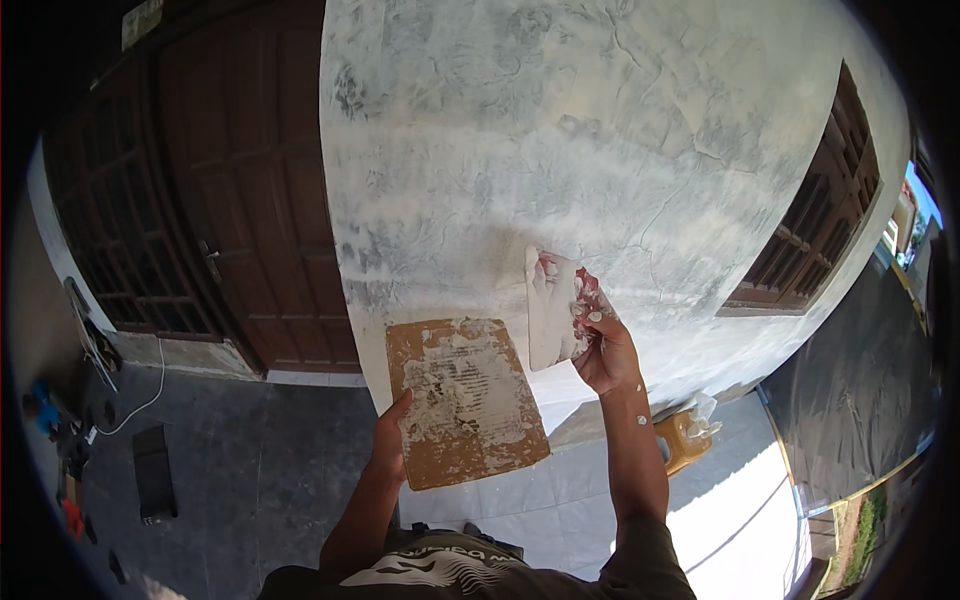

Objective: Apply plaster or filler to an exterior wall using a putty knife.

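My left hand [391, 438] grips the left edge of a flat brown board [440, 460], its thumb on top and the other fingers hidden beneath. Whitish filler is smeared over the middle of the board. In my right hand [608, 355] is a wide putty knife [552, 318], its broad blade coated white and its red grip spattered with filler. The blade stands up close to the wall [480, 180]; whether it touches I cannot tell. The wall is patchy white and grey, with trowel marks. White spots dot my right hand and forearm.
A brown panelled door [250, 190] is at the left and a brown window [810, 220] at the right. A yellow jerrycan [685, 440] stands on a white sheet [700, 510] by the wall's foot. A dark flat object [154, 473] and a white cable [150, 400] lie on the floor.
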`<state>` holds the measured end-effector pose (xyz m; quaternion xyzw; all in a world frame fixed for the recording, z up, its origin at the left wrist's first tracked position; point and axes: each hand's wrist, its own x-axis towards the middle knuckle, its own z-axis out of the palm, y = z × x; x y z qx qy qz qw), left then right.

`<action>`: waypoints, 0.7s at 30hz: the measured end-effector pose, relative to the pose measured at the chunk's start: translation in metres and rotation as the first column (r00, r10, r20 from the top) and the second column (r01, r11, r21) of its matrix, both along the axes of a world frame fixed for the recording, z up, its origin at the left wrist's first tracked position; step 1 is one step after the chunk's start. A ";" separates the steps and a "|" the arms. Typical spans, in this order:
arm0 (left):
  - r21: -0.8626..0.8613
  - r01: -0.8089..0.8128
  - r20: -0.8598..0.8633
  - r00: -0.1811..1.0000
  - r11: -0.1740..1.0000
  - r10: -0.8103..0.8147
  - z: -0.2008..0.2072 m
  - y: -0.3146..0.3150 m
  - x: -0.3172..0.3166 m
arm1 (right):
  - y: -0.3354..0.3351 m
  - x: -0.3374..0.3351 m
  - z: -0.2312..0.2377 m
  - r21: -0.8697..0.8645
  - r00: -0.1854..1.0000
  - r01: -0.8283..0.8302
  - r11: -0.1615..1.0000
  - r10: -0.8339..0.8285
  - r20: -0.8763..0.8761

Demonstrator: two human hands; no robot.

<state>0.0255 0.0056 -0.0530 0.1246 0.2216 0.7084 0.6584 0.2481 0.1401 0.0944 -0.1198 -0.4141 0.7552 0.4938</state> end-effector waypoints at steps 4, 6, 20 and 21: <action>-0.039 -0.007 -0.017 1.000 0.999 0.006 0.001 -0.003 0.001 | 0.017 -0.010 0.079 0.213 0.936 0.352 0.911 -0.340 -0.091; -0.033 -0.030 -0.021 0.999 0.999 0.030 0.001 -0.004 0.001 | 0.026 -0.016 0.120 0.487 0.863 0.503 0.714 -0.451 -0.229; -0.120 -0.159 -0.112 0.983 0.980 0.146 0.014 -0.009 0.001 | 0.116 -0.089 0.278 0.701 0.141 0.015 -0.713 -0.692 -0.708; -0.135 -0.189 -0.146 0.975 0.973 0.169 0.013 -0.009 0.001 | 0.118 -0.088 0.273 0.730 0.138 -0.039 -0.682 -0.728 -0.672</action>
